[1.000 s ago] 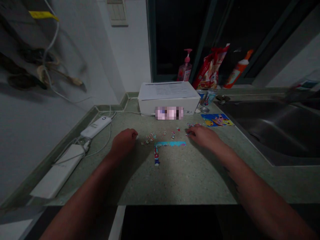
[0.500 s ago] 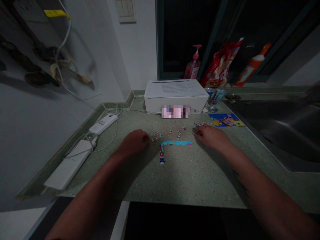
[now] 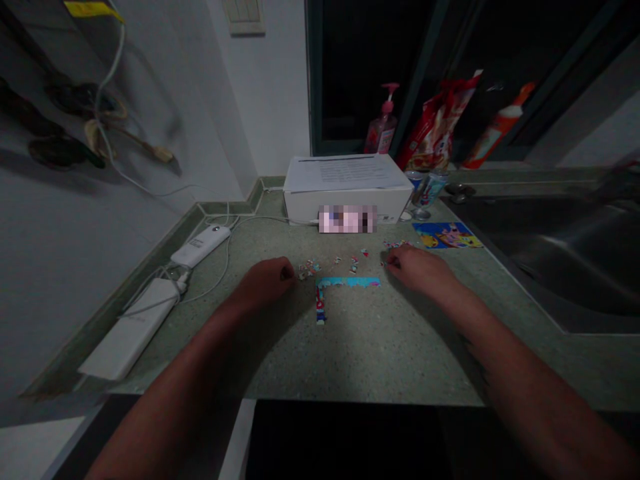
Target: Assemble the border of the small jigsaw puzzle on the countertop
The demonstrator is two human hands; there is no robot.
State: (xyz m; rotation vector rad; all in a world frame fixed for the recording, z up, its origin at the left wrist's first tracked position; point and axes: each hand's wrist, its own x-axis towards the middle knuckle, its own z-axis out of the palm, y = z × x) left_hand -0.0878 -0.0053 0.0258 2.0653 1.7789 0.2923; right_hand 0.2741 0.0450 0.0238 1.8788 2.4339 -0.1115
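A partly joined jigsaw corner [image 3: 333,288], a blue top strip with a short side running down, lies on the green counter [image 3: 370,347]. Several loose puzzle pieces [image 3: 333,263] are scattered just behind it. My left hand [image 3: 266,281] rests curled in a loose fist left of the strip, its knuckles next to the loose pieces. My right hand [image 3: 417,269] lies on the counter to the right of the strip, fingers bent, fingertips touching small pieces at the right end of the scatter. What either hand grips is too small to make out.
A white box [image 3: 346,187] with a printed sheet stands behind the pieces. A colourful picture card [image 3: 447,235] lies at right, beside a steel sink [image 3: 565,253]. Two white power adapters [image 3: 165,287] with cables sit left. A pump bottle [image 3: 381,130], a snack bag and a small glass stand at the back.
My left hand has slid right toward the loose pieces. My right hand stays at the right end of the scatter. The camera view shifted slightly.
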